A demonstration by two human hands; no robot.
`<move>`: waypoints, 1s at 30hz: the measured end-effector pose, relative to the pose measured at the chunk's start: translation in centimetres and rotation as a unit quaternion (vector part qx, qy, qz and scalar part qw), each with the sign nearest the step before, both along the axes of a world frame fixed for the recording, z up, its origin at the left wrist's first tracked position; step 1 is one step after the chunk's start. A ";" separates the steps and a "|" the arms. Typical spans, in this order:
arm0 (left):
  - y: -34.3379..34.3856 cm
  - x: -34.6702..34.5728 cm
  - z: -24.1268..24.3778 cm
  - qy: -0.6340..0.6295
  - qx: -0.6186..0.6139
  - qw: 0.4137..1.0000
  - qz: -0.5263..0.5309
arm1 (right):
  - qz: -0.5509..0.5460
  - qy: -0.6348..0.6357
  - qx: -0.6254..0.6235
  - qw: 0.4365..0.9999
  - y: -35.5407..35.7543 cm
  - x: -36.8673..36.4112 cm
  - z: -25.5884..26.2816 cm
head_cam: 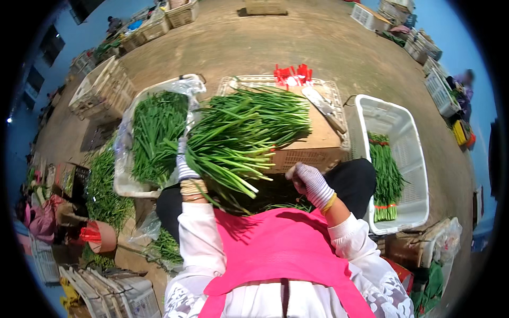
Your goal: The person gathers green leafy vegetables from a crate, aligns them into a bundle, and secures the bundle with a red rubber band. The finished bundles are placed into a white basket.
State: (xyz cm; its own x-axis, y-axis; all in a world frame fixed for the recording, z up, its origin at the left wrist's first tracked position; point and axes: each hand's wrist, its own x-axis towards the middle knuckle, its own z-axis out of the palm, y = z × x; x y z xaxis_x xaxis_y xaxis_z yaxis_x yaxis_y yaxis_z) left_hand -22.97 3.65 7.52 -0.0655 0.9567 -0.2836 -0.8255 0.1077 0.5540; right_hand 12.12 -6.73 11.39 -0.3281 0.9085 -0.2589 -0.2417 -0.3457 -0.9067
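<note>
My left hand (185, 165), in a striped glove, grips a loose bunch of garlic chives (234, 149) by its leafy side. The pale cut ends point right, over my lap. More chives (274, 109) lie on a cardboard sheet (326, 137) over an upturned crate before me. My right hand (312, 183), also gloved, hovers right of the stem ends, apart from them; its fingers are curled with nothing visible in them. Beyond the chives lie red ties (292, 74) and what looks like a broad-bladed knife (324, 107).
On the left, a plastic-lined crate (121, 179) holds loose chives. A white crate (423, 190) on the right holds chives (385, 179) bound with red bands. Loose greens (105, 187) cover floor at left. Other people (463, 89) sit near the walls.
</note>
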 end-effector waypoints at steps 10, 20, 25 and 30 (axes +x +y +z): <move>-2.2 2.1 2.6 -0.108 0.147 0.983 -0.012 | 0.209 0.055 0.062 0.974 4.4 -4.0 0.9; -2.7 3.1 4.0 -0.093 0.123 0.988 -0.005 | 0.245 -0.052 0.170 0.953 3.9 -3.7 3.9; -2.0 2.6 3.3 -0.103 0.099 0.990 -0.007 | 0.176 -0.106 0.179 0.962 2.8 -5.1 3.6; -2.5 3.4 4.1 -0.109 0.143 0.983 -0.020 | 0.033 0.000 0.025 0.999 2.5 -6.1 2.8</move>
